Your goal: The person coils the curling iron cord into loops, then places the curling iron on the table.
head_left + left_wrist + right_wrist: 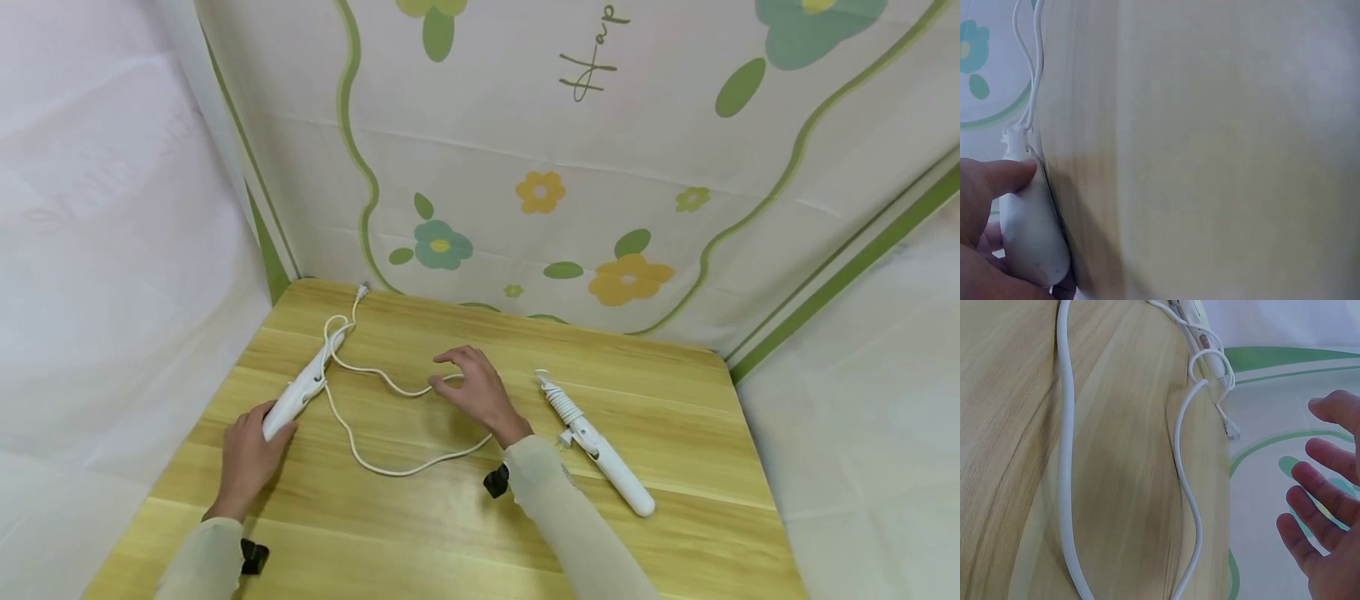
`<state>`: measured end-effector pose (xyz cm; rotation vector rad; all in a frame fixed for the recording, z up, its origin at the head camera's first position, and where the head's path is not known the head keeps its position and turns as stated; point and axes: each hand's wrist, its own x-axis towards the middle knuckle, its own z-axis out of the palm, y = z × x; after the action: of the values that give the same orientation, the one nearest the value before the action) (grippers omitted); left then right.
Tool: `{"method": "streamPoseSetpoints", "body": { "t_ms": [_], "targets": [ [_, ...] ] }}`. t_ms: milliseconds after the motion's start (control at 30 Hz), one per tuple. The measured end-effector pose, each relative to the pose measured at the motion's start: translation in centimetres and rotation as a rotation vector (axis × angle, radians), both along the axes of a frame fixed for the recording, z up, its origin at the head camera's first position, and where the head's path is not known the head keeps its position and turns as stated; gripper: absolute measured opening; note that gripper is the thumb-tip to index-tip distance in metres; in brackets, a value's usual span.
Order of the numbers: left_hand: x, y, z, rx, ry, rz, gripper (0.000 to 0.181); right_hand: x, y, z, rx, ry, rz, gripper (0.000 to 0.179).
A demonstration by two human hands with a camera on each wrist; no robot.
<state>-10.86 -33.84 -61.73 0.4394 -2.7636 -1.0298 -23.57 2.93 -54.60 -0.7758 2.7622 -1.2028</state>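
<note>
A long white hair iron (298,392) lies slantwise at the table's left side, a slim rod whose exact type I cannot tell. My left hand (251,454) grips its near, rounded end; in the left wrist view the thumb (1013,175) lies along the white body. The iron's loose white cord (386,472) loops across the table to the right, with its plug (362,292) near the back edge. Over the cord's right part hovers my right hand (480,390), fingers spread and bent a little, holding nothing. The right wrist view shows these fingers (1316,487) apart from the cord.
A second white hair iron (611,467) lies on the right, its cord (561,402) wound round one end and its plug (566,437) beside it. The wooden table (420,542) meets a flower-printed cloth (487,150) at the back.
</note>
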Motion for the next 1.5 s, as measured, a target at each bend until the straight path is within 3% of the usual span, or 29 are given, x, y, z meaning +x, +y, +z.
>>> {"method": "streamPoseSetpoints", "body": {
  "t_ms": [233,500,667,1067,1267,1500],
  "targets": [
    [1.3,-1.0,0.4,0.003,0.025,-0.067,0.060,-0.1,-0.9,-0.2,0.034,0.026,0.042,0.038],
    [2.0,-1.4,2.5,-0.038,0.085,-0.191,0.055,-0.5,-1.2,0.4,0.037,0.041,0.066,0.040],
    [1.7,-0.9,4.0,-0.089,0.167,-0.294,0.053,-0.7,-1.2,0.8,-0.001,0.032,0.085,0.042],
    [1.1,0.5,6.4,-0.128,0.209,-0.459,0.053,-1.1,-1.4,1.4,-0.103,0.029,0.103,0.051],
    [0.8,1.0,7.4,-0.132,0.188,-0.528,0.052,-1.1,-1.1,1.9,-0.169,-0.038,0.169,0.043],
    [0.6,1.3,8.3,-0.132,0.168,-0.552,0.054,-1.0,-0.6,2.1,-0.249,-0.099,0.199,0.025]
  ]
}}
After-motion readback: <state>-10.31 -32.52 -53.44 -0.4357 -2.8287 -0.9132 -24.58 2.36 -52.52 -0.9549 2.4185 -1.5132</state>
